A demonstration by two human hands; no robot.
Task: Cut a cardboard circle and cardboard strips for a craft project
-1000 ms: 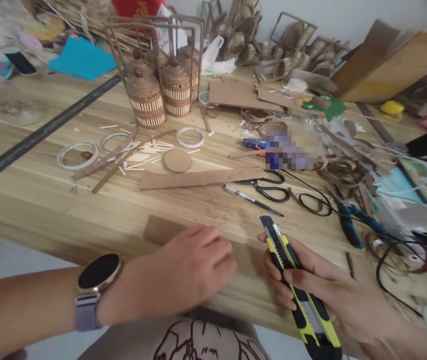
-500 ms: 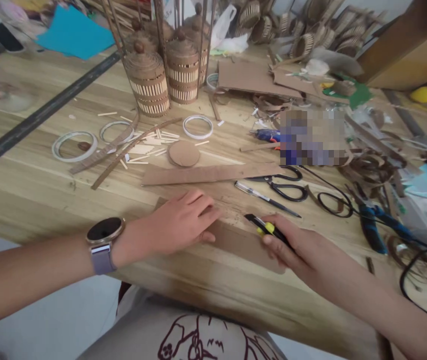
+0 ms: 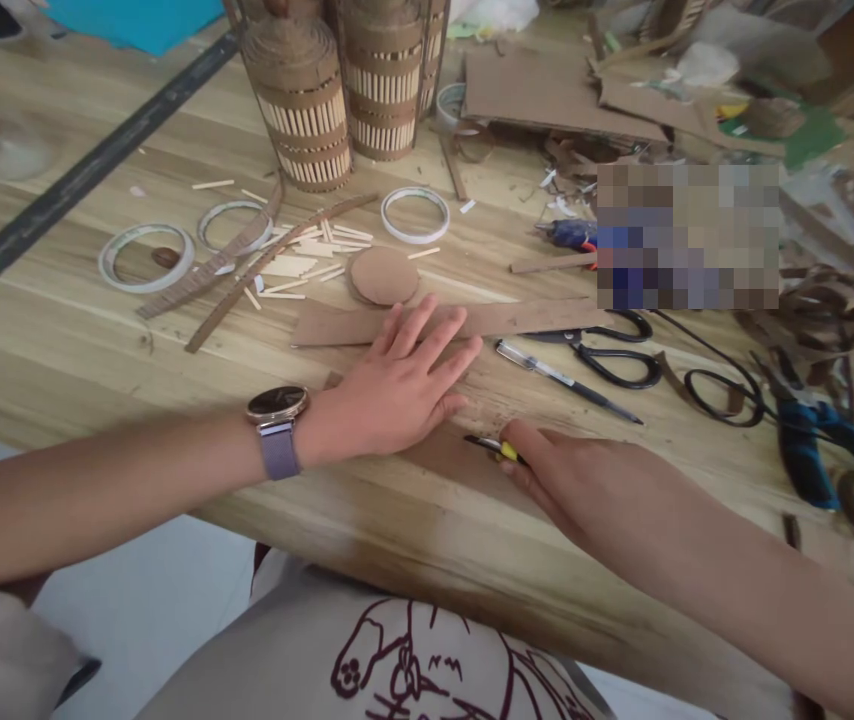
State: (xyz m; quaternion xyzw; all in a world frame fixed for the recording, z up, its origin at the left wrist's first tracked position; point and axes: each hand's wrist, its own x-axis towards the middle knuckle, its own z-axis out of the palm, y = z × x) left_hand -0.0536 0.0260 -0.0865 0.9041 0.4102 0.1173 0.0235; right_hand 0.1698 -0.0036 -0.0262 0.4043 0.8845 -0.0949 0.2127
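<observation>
My left hand is open, its fingers spread over the near edge of a long cardboard strip; whether it presses on it I cannot tell. Below the palm lies a second cardboard piece, partly hidden by both hands. My right hand is closed round a black and yellow utility knife, whose blade end points left above that nearer piece. A pen lies to the right of my left hand. Behind it are black-handled scissors, their blades partly under the strip.
Beyond the strip lie a cardboard disc, scattered small sticks and several tape rolls. Lantern-like cardboard cylinders stand at the back. Blue-handled pliers, cords and cardboard scraps crowd the right side. The table's near edge borders my lap.
My left hand has moved forward and right from the nearer cardboard, and its fingers have spread over the long strip. My right hand has turned palm down with the knife. The view has shifted.
</observation>
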